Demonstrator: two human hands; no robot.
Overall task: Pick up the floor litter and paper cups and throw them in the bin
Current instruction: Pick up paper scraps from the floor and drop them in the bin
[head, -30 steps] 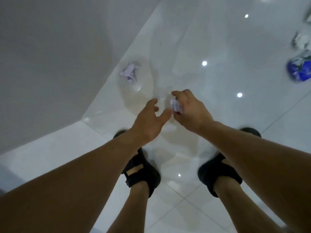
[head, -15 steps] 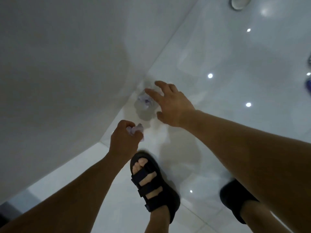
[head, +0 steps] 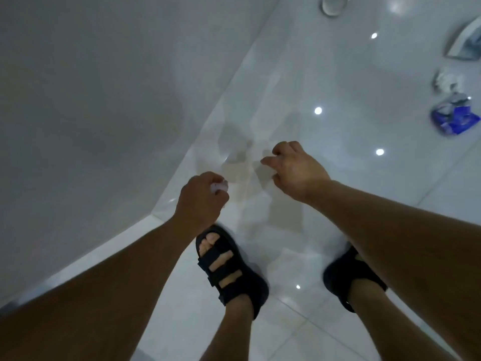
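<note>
Grips a little scrunched white paper ball (head: 219,187) in the left hand (head: 201,198), fingers wrapped tight round it, up off the floor (head: 338,74). Holds the right hand (head: 296,168) near it but apart, fingers curled down over the shiny tiles (cannot tell if anything sits inside). Stands in black sandals beside the grey wall (head: 78,100), left sandal (head: 230,269) under the left hand, right sandal (head: 351,278) partly hidden by the right arm. Far off to the right on the floor: a blue and white wrapper (head: 454,118), a white scrunched lump (head: 446,80) just above it, a flat grey packet (head: 466,43) higher still. At the top edge, a white paper cup (head: 334,5), cut off.
</note>
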